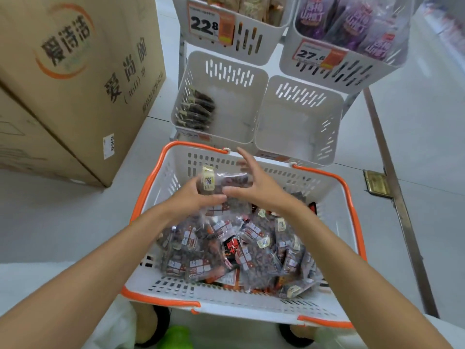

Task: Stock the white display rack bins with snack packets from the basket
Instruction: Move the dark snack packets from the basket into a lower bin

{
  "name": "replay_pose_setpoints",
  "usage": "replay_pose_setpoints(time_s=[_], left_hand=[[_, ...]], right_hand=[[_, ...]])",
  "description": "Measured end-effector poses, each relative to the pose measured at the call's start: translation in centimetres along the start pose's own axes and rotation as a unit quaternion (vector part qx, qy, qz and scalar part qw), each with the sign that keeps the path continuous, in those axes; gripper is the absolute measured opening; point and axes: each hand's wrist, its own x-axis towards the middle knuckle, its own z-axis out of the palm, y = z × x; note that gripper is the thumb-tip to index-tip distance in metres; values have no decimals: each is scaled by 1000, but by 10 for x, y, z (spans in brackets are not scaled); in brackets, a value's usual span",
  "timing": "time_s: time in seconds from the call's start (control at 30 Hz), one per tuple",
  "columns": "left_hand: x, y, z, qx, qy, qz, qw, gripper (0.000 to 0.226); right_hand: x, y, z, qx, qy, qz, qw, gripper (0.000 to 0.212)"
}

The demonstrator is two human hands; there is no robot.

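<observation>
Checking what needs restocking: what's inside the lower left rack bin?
Dark snack packets lean along the left wall of the lower left bin. Anything under them is covered.

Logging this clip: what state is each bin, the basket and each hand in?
Basket: piled with packets.
Lower left bin: few packets, left side.
Lower right bin: empty.
Upper left bin: stocked.
Upper right bin: stocked.
Left hand: grips a bunch over basket.
Right hand: open, touching bunch.
</observation>
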Motion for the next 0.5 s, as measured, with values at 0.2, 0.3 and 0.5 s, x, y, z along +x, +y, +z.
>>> replay_pose_setpoints(time_s=[0.2, 0.3, 0.5], left_hand=[[58, 67, -48, 53, -63, 34, 996, 53], [95, 101, -75, 132, -14, 81, 988, 74], [193, 86, -143, 314, 181, 73, 929, 117]], right_hand=[[62, -13, -59, 166, -110, 84, 976, 70], [111, -10, -78, 145, -20, 17, 989, 52], [211, 22, -84, 33, 241, -28, 970, 50]])
